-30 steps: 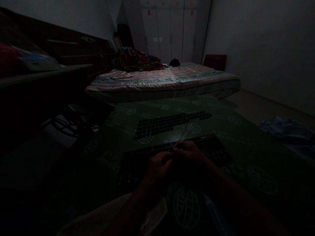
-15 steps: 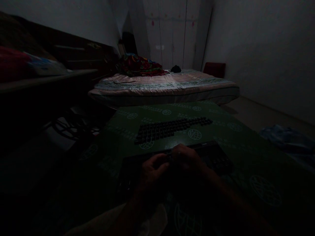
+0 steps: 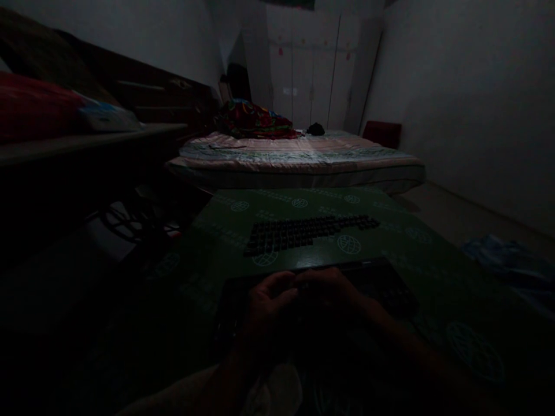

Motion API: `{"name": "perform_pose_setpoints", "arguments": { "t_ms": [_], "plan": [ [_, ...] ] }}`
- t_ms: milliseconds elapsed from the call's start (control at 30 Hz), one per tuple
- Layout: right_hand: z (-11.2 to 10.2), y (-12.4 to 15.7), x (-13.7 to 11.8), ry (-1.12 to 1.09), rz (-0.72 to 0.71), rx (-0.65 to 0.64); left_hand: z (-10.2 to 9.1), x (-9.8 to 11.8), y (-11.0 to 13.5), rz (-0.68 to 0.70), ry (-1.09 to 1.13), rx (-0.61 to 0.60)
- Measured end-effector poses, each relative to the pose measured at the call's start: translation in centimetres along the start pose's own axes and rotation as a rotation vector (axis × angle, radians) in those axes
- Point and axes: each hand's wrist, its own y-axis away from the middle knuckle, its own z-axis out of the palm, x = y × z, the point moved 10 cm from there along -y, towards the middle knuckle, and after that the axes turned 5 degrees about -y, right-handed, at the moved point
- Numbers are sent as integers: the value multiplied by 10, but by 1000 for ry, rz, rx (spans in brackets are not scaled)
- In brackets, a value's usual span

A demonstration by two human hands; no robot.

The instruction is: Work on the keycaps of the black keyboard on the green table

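A dark keyboard base lies across the green board in front of me, with some keys still showing at its left and right ends. My left hand is over its middle, thumb and forefinger bent together near the other hand's fingertips. Close against it, my right hand has its fingers curled in a pinch over the base. A small dark piece seems to lie between the fingertips, but the gloom hides what it is. Beyond the base, loose black keycaps lie in rows.
The green printed board serves as the tabletop. Behind it stands a bed with a red patterned blanket. At left is a shelf with bags on it; at right, crumpled cloth lies low down. Light is very dim.
The view has tilted slightly, so the scene sits a little lower and further right. My right hand's knuckles have dropped and flattened beside the left fingertips. The keycap rows look unchanged.
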Motion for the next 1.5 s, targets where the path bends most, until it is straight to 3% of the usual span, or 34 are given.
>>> {"name": "perform_pose_setpoints", "arguments": {
  "t_ms": [100,267,467,733,1500],
  "plan": [
    [-21,-11,28,-33,102,63,1,-2,1,-17,3,4],
    [-75,-16,116,167,512,279,-1,-1,5,-38,-90,43],
    [-80,-26,164,201,602,256,0,-2,4,-19,-165,21],
    [-64,-30,173,204,642,202,2,0,5,-1,-216,6],
    [-63,-31,178,279,643,217,7,1,7,-8,-208,-41]
  ]
}}
